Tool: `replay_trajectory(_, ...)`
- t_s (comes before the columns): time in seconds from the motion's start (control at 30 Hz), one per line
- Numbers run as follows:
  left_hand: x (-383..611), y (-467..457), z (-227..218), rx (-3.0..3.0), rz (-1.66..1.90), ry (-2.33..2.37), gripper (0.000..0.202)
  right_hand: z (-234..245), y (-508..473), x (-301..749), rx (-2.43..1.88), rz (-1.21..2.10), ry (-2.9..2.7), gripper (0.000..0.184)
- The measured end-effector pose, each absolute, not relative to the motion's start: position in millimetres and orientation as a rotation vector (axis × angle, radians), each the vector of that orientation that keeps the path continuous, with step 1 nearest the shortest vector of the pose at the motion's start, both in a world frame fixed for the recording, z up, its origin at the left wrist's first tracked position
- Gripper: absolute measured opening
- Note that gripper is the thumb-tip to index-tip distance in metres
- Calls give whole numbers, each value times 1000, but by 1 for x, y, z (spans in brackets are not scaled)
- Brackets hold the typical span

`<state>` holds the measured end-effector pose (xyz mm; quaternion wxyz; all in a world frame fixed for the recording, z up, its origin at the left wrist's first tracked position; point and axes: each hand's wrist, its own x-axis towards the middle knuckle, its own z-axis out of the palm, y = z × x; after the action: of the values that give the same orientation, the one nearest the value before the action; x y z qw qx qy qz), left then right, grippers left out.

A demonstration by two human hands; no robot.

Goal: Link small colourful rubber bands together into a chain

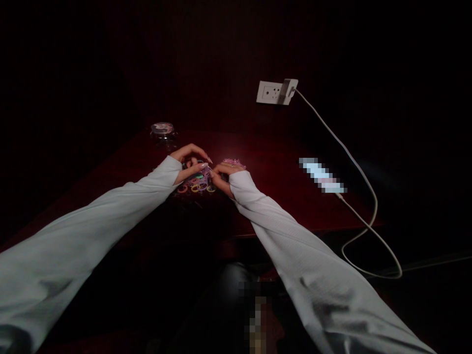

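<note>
On the dark red table, small coloured hair ties (197,187) lie in a loose pile. They are purple, yellow, red and green. Over the pile is my left hand (186,162), its index finger arched and the others curled. Its thumb tip presses near a purple hair tie (207,173). My right hand (223,176) meets it from the right, thumb and fingertips pinched together at the same tie. Just beyond the right hand sits a bunch of pink-purple hair ties (235,162). The fingers partly hide what lies between both hands.
A clear jar with a patterned lid (162,129) stands at the back left. To the right lies a blurred phone (321,176) on a white cable (344,147). The cable runs to a charger (290,87) in a wall socket (269,92) and loops past the table edge.
</note>
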<state>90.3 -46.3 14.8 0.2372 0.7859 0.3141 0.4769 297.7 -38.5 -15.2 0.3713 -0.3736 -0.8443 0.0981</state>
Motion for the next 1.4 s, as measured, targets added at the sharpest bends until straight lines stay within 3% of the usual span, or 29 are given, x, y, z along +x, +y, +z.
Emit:
replay_trajectory(0.23, 87, -41, 12, 2180, 1315, 943, 23, -9, -32, 315, -1112, 204, -1971, 33)
replay_trajectory(0.47, 86, -38, 12, 2118, 1399, 936, 19, -1, -22, 350, -1593, -40, -1819, 35)
replay_trajectory(0.63, 80, -27, 9, 2092, 1493, 965, 19, -8, -19, 353, -1544, -126, -1859, 34)
replay_trajectory(0.9, 52, 8, -2, 2009, 1635, 1050, 24, -18, -12, 359, -1565, -27, -1764, 48)
replay_trajectory(1.4, 36, -4, 11, 2069, 1588, 1082, 34, -18, -14, 351, -1520, -115, -1804, 36)
